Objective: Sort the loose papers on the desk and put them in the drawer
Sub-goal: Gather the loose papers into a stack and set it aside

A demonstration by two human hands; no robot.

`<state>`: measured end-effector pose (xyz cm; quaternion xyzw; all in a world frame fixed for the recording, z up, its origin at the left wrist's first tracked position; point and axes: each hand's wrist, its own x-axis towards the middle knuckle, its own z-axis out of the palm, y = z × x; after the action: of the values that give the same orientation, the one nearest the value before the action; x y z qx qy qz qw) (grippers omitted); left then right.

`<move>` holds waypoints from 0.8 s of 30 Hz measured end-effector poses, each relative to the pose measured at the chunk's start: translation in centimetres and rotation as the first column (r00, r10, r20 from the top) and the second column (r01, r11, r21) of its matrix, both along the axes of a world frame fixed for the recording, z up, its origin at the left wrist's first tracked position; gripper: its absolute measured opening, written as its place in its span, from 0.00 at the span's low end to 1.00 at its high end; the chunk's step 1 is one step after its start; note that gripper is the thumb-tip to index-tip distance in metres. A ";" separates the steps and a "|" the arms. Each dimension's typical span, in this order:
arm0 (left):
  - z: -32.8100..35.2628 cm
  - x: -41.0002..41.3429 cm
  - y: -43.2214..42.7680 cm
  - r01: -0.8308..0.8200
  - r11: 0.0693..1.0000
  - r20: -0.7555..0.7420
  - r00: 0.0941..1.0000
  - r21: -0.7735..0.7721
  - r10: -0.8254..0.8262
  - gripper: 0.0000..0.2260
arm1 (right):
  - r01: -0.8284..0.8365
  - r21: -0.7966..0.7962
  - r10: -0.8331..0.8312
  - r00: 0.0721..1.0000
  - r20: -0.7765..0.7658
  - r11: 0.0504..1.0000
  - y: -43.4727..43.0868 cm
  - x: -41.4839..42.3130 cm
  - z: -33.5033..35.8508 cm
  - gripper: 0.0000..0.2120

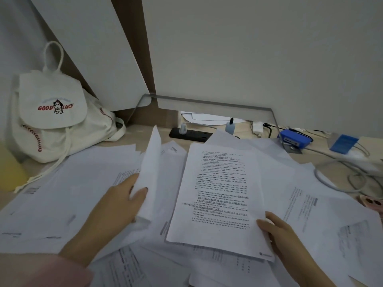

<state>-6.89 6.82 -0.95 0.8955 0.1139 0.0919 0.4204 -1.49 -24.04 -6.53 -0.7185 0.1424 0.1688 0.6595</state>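
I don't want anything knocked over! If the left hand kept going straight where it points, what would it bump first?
Probably the black power strip behind the papers the left hand holds; depth is unclear.

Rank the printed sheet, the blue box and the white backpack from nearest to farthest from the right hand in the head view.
1. printed sheet: in front centre, pinched at its lower right corner by the right hand.
2. blue box: at the back of the desk, right of centre.
3. white backpack: in the far left rear corner.
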 end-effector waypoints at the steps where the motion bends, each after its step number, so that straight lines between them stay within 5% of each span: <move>1: 0.3 0.0 -1.5 0.019 0.990 0.013 1.000 -0.140 -0.018 0.07 | -0.022 0.002 0.022 1.000 -0.004 1.000 0.1 -0.2 -0.1 0.11; 5: -0.2 1.4 -7.4 0.069 0.797 -0.057 0.990 -0.600 -0.128 0.12 | -0.074 -0.007 0.074 0.997 -0.009 0.997 0.1 -0.8 -0.4 0.10; 7: -1.0 1.9 -9.6 0.188 0.752 -0.061 0.955 -0.631 -0.290 0.15 | -0.082 -0.017 0.081 0.997 -0.016 0.997 -0.2 -0.9 -0.5 0.10; 10: -2.7 2.4 -10.2 0.343 0.826 -0.134 0.887 -0.447 -0.442 0.28 | -0.084 -0.023 0.082 0.996 -0.044 0.996 -0.7 -0.9 -0.6 0.11; 13: -4.6 3.5 -6.8 0.256 0.965 -0.133 0.956 -0.054 -0.261 0.30 | -0.087 -0.010 0.086 0.994 -0.068 0.996 -1.1 -0.9 -0.8 0.12; 16: -6.5 4.8 -2.2 0.090 0.964 -0.209 0.977 0.249 -0.037 0.36 | -0.093 0.030 0.095 0.993 -0.069 0.995 -1.1 -0.9 -1.1 0.14; 21: -8.2 5.5 0.6 0.109 0.941 -0.378 0.926 0.320 0.021 0.42 | -0.134 0.145 0.149 0.984 -0.098 0.980 -0.7 -1.0 -0.8 0.16; 24: -8.2 6.0 1.1 0.139 0.917 -0.385 0.923 0.374 0.018 0.34 | -0.147 0.183 0.166 0.981 -0.098 0.972 -0.6 -0.9 -0.7 0.17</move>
<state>-0.87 7.87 -9.11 0.9653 0.1442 -0.0760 0.2040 -2.36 -24.61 -7.19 -0.6562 0.1070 0.2725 0.6955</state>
